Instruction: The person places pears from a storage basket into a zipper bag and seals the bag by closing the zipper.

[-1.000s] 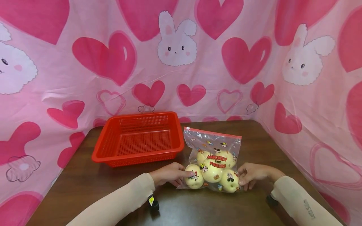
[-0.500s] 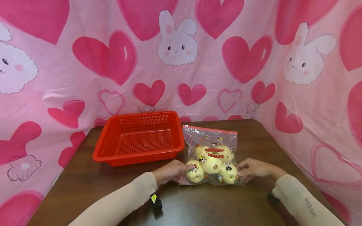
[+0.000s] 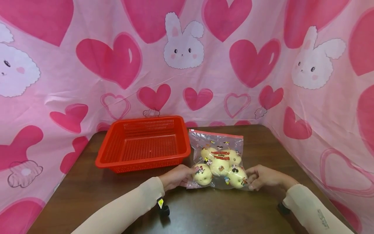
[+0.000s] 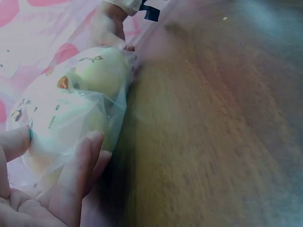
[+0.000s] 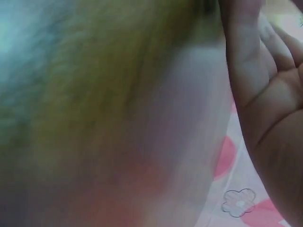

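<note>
A clear zip-lock bag (image 3: pixel 216 138), with cartoon prints and a red strip along its top, lies with several pale yellow round fruits (image 3: pixel 220 166) inside. At its left lower corner my left hand (image 3: pixel 178 177) grips the bag, thumb over the nearest fruit and fingers beneath. My right hand (image 3: pixel 264 177) pinches the opposite lower corner between thumb and fingers. In the left wrist view the left hand (image 4: pixel 71 189) holds the near end of the bag, with the other hand at the far end. The right wrist view is blurred, showing the right hand's palm (image 5: pixel 274 94) at the side.
A red plastic basket (image 3: pixel 146 164) with perforated walls stands left of the bag, its right rim close to the bag's top corner. The brown wooden table (image 3: pixel 210 211) meets a pink heart-and-rabbit cloth (image 3: pixel 214 110) behind and at the sides.
The bag has shifted a little away from the person and slightly left at its right side, with both hands still holding it. The basket has stayed in place.
</note>
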A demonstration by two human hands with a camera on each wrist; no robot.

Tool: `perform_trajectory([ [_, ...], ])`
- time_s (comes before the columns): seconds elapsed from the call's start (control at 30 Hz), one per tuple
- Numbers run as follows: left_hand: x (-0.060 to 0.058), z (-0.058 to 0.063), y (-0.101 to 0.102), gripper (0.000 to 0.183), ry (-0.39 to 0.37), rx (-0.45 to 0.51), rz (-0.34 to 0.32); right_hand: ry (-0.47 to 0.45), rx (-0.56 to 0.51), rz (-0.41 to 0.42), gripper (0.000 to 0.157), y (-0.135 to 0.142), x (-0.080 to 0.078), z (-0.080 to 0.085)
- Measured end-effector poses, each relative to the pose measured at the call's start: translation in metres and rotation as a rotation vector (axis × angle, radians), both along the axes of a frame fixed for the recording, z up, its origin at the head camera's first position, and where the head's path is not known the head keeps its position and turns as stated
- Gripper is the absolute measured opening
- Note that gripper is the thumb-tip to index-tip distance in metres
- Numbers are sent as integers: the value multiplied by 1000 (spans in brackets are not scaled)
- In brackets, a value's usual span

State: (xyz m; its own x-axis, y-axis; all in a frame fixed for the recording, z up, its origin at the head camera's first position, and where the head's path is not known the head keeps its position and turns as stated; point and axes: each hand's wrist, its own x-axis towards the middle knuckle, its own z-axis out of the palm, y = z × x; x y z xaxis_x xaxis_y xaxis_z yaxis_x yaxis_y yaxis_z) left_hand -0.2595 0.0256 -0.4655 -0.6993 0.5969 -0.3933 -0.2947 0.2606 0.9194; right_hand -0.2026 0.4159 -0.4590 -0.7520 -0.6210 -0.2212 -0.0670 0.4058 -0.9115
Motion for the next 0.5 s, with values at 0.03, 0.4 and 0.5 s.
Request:
perform_trajectory([
  [0.03, -1, 0, 0, 45, -5, 6, 3, 23, 20, -15, 46, 0, -1, 1],
  [0.4, 0, -7, 2, 30, -116, 183, -58, 121, 148, -257, 41, 7, -5, 11],
  [0.5, 1, -6, 4, 27, -105, 192, -83, 117, 131, -304, 42, 11, -1, 10],
])
